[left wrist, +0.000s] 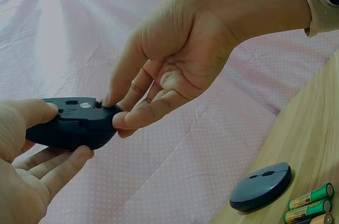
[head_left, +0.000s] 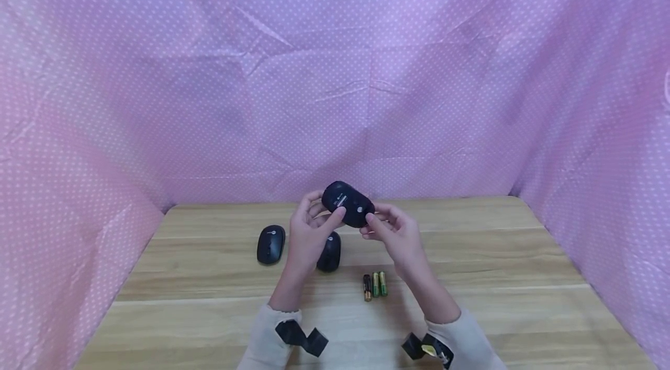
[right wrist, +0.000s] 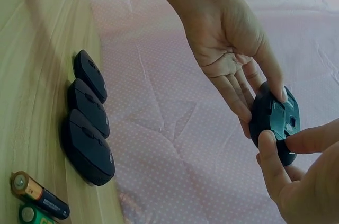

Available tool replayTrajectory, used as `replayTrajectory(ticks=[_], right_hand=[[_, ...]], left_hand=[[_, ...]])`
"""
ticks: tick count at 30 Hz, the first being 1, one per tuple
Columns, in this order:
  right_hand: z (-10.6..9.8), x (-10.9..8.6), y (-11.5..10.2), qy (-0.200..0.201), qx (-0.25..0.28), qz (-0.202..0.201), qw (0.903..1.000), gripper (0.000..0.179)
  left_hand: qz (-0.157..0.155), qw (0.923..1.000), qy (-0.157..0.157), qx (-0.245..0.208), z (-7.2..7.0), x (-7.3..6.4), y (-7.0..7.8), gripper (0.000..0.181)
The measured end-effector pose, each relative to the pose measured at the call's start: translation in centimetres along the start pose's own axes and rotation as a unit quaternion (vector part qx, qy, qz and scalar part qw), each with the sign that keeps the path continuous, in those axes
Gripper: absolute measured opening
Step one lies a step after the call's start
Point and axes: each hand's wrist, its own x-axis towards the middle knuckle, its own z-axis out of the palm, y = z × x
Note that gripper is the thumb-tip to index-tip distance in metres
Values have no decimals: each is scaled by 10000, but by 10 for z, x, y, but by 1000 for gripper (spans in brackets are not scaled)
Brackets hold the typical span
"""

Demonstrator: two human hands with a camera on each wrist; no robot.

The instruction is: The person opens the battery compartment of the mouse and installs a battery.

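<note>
Raised above the table, a black computer mouse (head_left: 352,200) is held tilted, its underside with label and round sticker turned up. My left hand (head_left: 307,236) grips one end, thumb on the underside and fingers beneath. At the other end, my right hand (head_left: 404,237) pinches the mouse's edge between thumb and fingers. The right wrist view shows a recess in the underside of the mouse (right wrist: 277,115), close to the right thumb.
Three black mice lie in a row on the wooden table (head_left: 471,277): a far one (right wrist: 90,75), a middle one (right wrist: 87,105) and a near one (right wrist: 87,150). A black-and-gold battery (head_left: 367,287) lies beside two green batteries (head_left: 379,284). Pink dotted cloth (head_left: 335,96) surrounds the table.
</note>
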Motion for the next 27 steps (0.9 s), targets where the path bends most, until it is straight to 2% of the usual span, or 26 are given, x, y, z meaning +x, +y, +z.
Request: replayTrajectory(ticks=[8, 20, 27], right_hand=[[1, 0, -3, 70, -221, -59, 9997, 30], [1, -2, -1, 638, -218, -298, 9973, 21], [4, -5, -1, 753, -133, -409, 9962, 19]], left_hand=[[-57, 9999, 33, -149, -2, 1, -2, 44], [-182, 9996, -102, -184, 1, 0, 1, 51], [-7, 9997, -48, -251, 4, -1, -2, 52]])
